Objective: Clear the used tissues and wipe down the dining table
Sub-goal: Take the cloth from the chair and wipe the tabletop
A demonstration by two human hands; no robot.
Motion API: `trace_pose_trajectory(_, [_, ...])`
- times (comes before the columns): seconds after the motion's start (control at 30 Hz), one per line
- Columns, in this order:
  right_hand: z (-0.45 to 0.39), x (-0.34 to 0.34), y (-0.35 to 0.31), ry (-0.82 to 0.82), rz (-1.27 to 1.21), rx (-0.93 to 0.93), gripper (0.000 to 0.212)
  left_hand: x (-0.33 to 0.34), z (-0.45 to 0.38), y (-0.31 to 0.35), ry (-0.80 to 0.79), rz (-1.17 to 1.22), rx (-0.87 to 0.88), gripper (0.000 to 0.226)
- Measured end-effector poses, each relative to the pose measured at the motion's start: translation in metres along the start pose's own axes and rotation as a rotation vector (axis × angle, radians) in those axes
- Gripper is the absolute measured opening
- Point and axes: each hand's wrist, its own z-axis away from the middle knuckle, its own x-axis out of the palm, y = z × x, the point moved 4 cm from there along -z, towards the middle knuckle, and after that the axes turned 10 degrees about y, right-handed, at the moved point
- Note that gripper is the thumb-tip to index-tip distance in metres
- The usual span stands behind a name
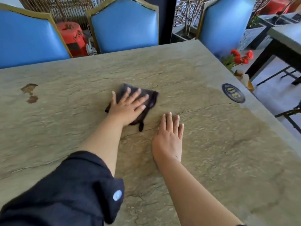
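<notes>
A dark folded cloth (pixel 151 97) lies near the middle of the stone-textured dining table (pixel 211 144). My left hand (pixel 128 106) presses flat on the cloth with its fingers spread and straight. To its right, my right hand (pixel 169 136) rests palm down on the bare tabletop, fingers straight, apart from the cloth. A brown stain (pixel 29 88) with a smaller patch below it marks the table at the far left. No tissues are in view.
A round dark table-number disc (pixel 233 93) sits near the right edge. Three blue chairs (pixel 125 25) stand along the far side. Red flowers (pixel 239 57) and another table (pixel 286 35) are off to the right.
</notes>
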Motion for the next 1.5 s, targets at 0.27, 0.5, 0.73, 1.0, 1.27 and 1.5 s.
trace_pose_trajectory(0.27, [-0.012,0.002,-0.007,-0.023,0.056,-0.021,0.057,0.004,0.062,-0.001,0.116,0.037,-0.185,0.051])
trace_pose_trajectory(0.5, [0.028,0.000,-0.032,-0.026,-0.062,-0.175,0.058,-0.001,0.140,-0.077,0.074,0.056,-0.369,0.049])
trace_pose_trajectory(0.73, [0.116,0.001,-0.071,-0.072,-0.123,-0.286,0.063,-0.001,0.206,-0.079,0.010,0.080,-0.412,0.050])
trace_pose_trajectory(1.0, [0.115,0.001,-0.074,-0.056,-0.114,-0.279,0.058,-0.005,0.247,-0.162,-0.090,0.068,-0.555,0.048])
trace_pose_trajectory(1.27, [0.169,-0.012,-0.059,0.006,-0.254,-0.163,0.051,0.013,0.324,-0.033,0.077,0.059,-0.084,0.051])
trace_pose_trajectory(1.5, [0.256,-0.031,-0.028,-0.004,-0.077,-0.067,0.050,0.008,0.345,-0.121,0.072,0.045,-0.316,0.050])
